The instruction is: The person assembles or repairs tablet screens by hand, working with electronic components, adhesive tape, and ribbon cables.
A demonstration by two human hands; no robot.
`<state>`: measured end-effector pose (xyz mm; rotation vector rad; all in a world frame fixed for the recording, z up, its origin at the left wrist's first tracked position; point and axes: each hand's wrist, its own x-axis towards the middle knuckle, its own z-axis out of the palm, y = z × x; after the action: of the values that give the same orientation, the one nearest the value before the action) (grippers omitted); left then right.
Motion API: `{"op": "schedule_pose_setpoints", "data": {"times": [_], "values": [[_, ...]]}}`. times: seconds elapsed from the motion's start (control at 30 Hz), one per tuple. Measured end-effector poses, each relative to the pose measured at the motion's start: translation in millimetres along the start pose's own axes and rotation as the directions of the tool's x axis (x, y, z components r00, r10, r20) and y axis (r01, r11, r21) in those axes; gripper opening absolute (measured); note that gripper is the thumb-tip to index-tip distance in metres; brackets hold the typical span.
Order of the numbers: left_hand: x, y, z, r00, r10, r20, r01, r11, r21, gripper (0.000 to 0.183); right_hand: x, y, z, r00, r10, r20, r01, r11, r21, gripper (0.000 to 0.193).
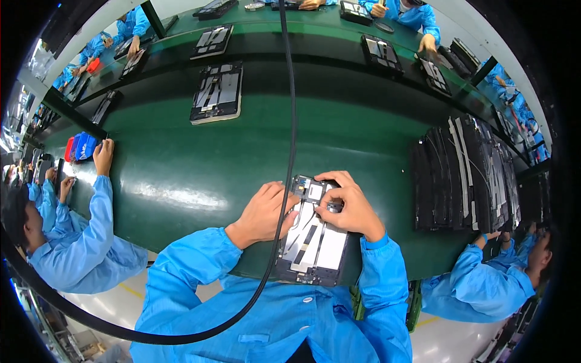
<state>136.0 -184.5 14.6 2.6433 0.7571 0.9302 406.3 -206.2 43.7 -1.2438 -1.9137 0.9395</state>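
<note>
An opened tablet (330,245) lies on the green bench in front of me, its white battery panels, dark ribbon cables and black frame showing. My left hand (261,216) grips its upper left edge, fingers curled and the thumb over the side. Above the tablet's upper right part, my right hand (353,207) is closed in a pinch, thumb and index finger meeting near the inner parts. Whatever those fingertips hold is too small or hidden to make out. A black cable (289,121) hangs across the view, passing in front of my left hand's fingers.
A tall row of dark tablet parts (445,175) stands on the bench (181,157) to the right. Another opened tablet (216,94) lies farther off, before a raised shelf carrying more tablets (212,41). Co-workers in blue sit left (78,218), right (478,278) and opposite.
</note>
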Motion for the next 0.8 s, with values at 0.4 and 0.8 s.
{"op": "schedule_pose_setpoints", "data": {"times": [0.4,0.8], "values": [[27.5,-5.5,-2.5,0.944,0.312,0.105,-0.301,0.948,-0.104,0.029,-45.5,12.2,-38.6,0.987,0.064,-0.149,-0.085,0.986,-0.142,0.012],[39.6,38.9,-5.1,0.895,0.281,0.346,-0.206,0.949,-0.238,0.054,-52.2,39.2,-40.0,0.991,0.095,-0.099,-0.102,0.993,-0.067,0.013]]}}
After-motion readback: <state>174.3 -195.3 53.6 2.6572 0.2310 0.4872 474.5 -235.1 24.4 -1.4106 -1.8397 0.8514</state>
